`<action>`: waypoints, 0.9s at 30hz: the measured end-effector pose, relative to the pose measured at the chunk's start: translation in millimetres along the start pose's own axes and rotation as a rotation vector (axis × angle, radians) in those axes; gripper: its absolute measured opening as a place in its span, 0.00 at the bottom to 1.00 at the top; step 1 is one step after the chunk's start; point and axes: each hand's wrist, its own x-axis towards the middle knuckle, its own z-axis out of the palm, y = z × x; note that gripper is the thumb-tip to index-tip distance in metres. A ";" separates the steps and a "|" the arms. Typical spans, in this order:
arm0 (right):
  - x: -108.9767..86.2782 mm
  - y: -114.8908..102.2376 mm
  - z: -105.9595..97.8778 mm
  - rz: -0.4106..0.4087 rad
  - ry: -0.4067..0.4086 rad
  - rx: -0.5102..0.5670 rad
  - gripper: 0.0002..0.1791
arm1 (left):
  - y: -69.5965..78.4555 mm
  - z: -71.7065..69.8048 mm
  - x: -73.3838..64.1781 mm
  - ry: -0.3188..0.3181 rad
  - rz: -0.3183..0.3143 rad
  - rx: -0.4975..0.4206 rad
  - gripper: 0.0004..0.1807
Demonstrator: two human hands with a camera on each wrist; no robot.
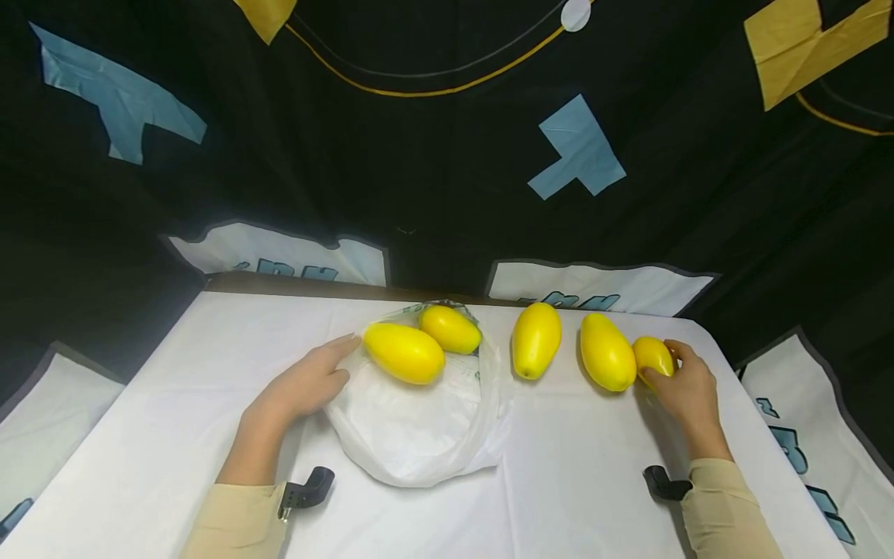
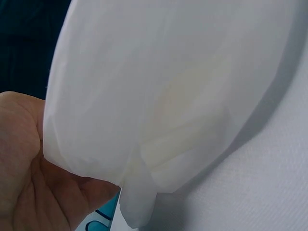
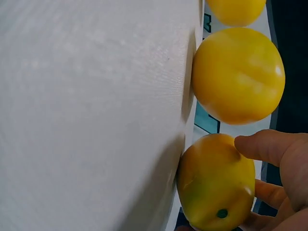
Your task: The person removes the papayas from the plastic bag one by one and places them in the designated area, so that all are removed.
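Observation:
A white plastic bag [image 1: 412, 435] lies with its mouth spread wide on the white table. A larger, elongated yellow fruit [image 1: 403, 353] and a smaller yellow mango [image 1: 450, 329] rest at its far side. My left hand [image 1: 307, 382] touches the bag's left rim, index finger stretched out and thumb apart from it. In the left wrist view the bag's wall [image 2: 144, 96] hides the fingertips. At the right, my right hand [image 1: 687, 392] grips a small yellow mango [image 1: 653, 355] between thumb and fingers. That mango [image 3: 216, 183] shows a green stem spot in the right wrist view.
Two larger yellow fruits, one [image 1: 536, 341] right of the bag and another [image 1: 606, 353] close beside the gripped mango, lie on the white-covered table [image 1: 580, 481]. A black curtain [image 1: 433, 186] with blue and yellow patches hangs behind the table's far edge.

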 end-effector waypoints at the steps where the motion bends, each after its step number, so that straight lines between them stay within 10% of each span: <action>1: -0.3 -1.0 -0.8 0.005 -0.007 0.000 0.39 | -0.1 0.0 -0.2 0.001 0.001 0.000 0.31; 12: -8.5 -18.9 -10.2 -0.039 0.022 -0.026 0.40 | 2.7 -2.2 -2.7 -0.007 -0.010 -0.001 0.30; 27: -36.6 -78.3 -12.0 -0.365 0.022 0.079 0.37 | -0.8 0.3 -1.3 0.006 -0.005 0.003 0.30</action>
